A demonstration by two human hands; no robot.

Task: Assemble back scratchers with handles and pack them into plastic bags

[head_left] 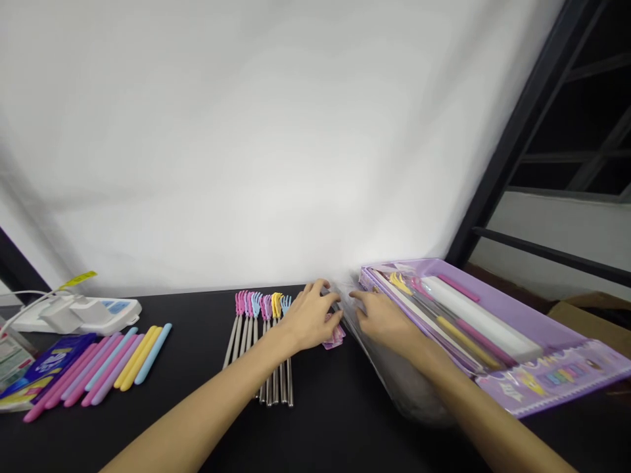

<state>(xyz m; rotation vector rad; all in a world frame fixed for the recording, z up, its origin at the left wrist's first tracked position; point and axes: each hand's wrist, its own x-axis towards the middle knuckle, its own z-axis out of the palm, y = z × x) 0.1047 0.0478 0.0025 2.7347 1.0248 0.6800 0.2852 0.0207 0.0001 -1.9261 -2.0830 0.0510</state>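
My left hand (313, 316) reaches to the back of the black table. Its fingers are curved and apart, with the tips at the near edge of a clear plastic bag stack (394, 378). Beneath that hand lie small pink printed cards (335, 334). My right hand (387, 318) rests over the bags' upper end, index finger and thumb apart. Left of my hands, several metal sticks with coloured hand-shaped ends (254, 322) lie side by side; my left forearm hides part of them.
An open purple box (532, 315) at right holds packed sticks and coloured tubes. At left lie coloured tubes (113, 364), a blue packet (49, 368) and a white power strip (79, 315) with plugs and cables. A white sheet (276, 144) hangs behind the black table (197, 355).
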